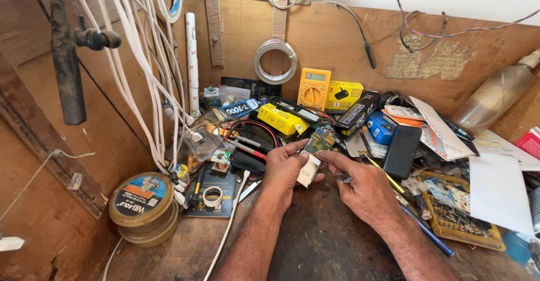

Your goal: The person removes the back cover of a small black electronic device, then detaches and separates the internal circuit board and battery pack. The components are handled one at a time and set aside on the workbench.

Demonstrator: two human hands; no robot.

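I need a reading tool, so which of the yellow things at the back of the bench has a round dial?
The yellow multimeter, standing upright against the back board. It has a round dial under a small screen; the yellow box beside it and the yellow pack lying flat have none.

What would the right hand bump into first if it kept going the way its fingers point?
The right hand points up and to the left, toward the small circuit board and white piece held by the left hand. It would probably meet the white piece first, though depth is hard to judge.
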